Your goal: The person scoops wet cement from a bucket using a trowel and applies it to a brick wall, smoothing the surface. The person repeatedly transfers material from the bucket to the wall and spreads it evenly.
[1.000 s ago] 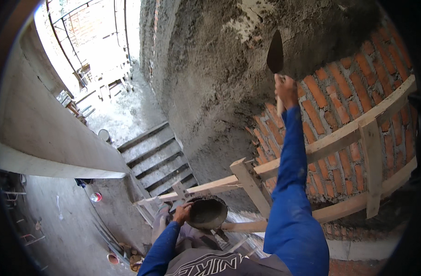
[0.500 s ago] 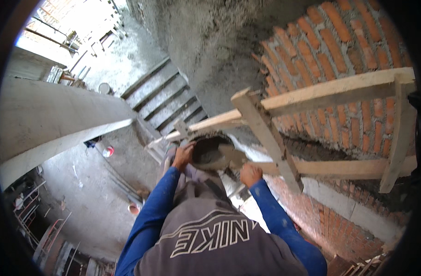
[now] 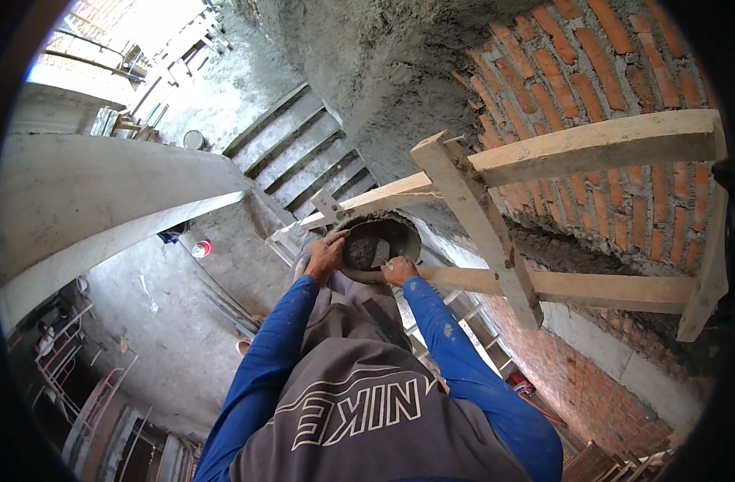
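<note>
A round dark bucket (image 3: 413, 233), its rim crusted with mortar, sits in front of my body beside the wooden ladder-like frame. Grey mortar (image 3: 359, 251) lies inside it. My left hand (image 3: 327, 255) grips the bucket's left rim, with the fingers over the edge. At the near right rim, my right hand (image 3: 399, 271) is closed on a trowel. The grey trowel blade (image 3: 381, 253) dips into the bucket against the mortar; its handle is hidden in my fist.
A wooden frame of rails and crosspieces (image 3: 480, 233) runs to the right. Behind it stands a brick wall (image 3: 592, 88), partly coated with wet plaster (image 3: 375, 88). Concrete stairs (image 3: 299, 153) descend at the far left, beside a curved concrete beam (image 3: 102, 201). A small red-and-white bucket (image 3: 201, 249) stands far below.
My right hand has moved left and inward, bringing the trowel from over the right rim into the bucket. My left hand stays at the rim. The view has shifted slightly.
</note>
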`<control>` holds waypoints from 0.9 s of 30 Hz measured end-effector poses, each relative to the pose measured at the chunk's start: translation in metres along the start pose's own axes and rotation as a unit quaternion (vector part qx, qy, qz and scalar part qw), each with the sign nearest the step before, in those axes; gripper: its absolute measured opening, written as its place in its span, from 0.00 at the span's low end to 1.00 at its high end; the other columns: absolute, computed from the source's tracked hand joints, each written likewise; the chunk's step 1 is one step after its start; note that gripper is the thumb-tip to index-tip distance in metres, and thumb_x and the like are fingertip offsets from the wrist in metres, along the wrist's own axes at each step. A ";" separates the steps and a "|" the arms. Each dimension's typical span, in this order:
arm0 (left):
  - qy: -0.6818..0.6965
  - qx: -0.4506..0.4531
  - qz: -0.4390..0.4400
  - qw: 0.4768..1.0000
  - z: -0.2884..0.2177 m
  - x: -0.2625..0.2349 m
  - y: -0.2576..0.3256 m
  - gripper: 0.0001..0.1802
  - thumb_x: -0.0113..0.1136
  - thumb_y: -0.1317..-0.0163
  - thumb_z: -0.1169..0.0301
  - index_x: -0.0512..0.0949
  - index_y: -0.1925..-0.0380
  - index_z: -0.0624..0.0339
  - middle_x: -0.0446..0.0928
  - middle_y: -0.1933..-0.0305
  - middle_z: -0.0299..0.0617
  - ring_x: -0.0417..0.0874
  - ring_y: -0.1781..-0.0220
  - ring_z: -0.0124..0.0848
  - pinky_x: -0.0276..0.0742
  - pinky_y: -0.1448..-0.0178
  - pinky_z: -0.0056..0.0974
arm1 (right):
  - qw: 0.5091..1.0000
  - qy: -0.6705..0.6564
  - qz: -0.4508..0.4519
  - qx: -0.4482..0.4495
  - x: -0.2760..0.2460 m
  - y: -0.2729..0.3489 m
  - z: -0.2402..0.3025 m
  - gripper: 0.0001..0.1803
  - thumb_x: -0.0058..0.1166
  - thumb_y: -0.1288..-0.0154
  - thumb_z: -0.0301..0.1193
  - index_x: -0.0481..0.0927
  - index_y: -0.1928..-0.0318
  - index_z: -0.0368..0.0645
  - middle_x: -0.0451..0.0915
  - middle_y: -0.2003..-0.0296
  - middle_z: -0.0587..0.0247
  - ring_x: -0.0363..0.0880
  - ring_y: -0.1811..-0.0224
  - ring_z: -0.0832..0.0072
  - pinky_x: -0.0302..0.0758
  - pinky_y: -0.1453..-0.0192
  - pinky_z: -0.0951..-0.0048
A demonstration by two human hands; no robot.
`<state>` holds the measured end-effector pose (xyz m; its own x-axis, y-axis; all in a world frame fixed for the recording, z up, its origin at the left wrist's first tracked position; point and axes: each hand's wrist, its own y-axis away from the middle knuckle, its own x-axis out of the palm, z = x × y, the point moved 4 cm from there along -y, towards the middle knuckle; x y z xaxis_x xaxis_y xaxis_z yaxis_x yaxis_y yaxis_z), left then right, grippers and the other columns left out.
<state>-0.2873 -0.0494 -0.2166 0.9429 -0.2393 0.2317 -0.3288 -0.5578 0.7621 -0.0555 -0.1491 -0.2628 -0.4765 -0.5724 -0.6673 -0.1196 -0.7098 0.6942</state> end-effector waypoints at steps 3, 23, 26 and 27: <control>0.024 -0.004 0.009 1.000 0.001 0.000 -0.002 0.19 0.49 0.28 0.65 0.76 0.42 0.60 0.67 0.81 0.29 0.66 0.83 0.22 0.67 0.79 0.31 | 0.999 -0.032 0.028 -0.024 -0.014 0.015 -0.007 0.23 0.55 0.43 0.48 0.83 0.64 0.37 0.81 0.66 0.39 0.80 0.61 0.42 0.77 0.54 0.49; 0.043 0.000 -0.012 0.999 0.006 -0.004 -0.005 0.14 0.51 0.30 0.67 0.80 0.52 0.63 0.69 0.79 0.30 0.66 0.82 0.23 0.64 0.79 0.33 | 0.983 -0.039 -0.045 -0.175 -0.331 0.169 0.162 0.15 0.61 0.42 0.36 0.75 0.65 0.37 0.77 0.74 0.39 0.78 0.68 0.42 0.74 0.65 0.49; 0.040 -0.007 -0.022 0.999 0.001 -0.004 -0.001 0.17 0.51 0.31 0.68 0.80 0.47 0.59 0.71 0.80 0.29 0.68 0.82 0.21 0.66 0.78 0.29 | 0.958 0.046 -0.131 -0.250 -0.399 0.153 0.209 0.13 0.61 0.41 0.35 0.73 0.68 0.39 0.74 0.79 0.45 0.77 0.74 0.48 0.73 0.68 0.52; 0.033 0.014 -0.023 0.999 -0.003 -0.004 0.001 0.17 0.51 0.31 0.69 0.81 0.47 0.59 0.72 0.79 0.30 0.69 0.82 0.21 0.66 0.78 0.29 | 0.915 0.137 -0.210 -0.315 -0.416 0.146 0.229 0.12 0.60 0.40 0.34 0.74 0.68 0.38 0.73 0.78 0.46 0.78 0.73 0.53 0.73 0.68 0.54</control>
<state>-0.2910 -0.0470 -0.2150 0.9580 -0.1615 0.2371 -0.2864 -0.5892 0.7556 -0.0737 0.0796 0.1778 -0.2564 -0.2156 -0.9422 0.3257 -0.9371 0.1258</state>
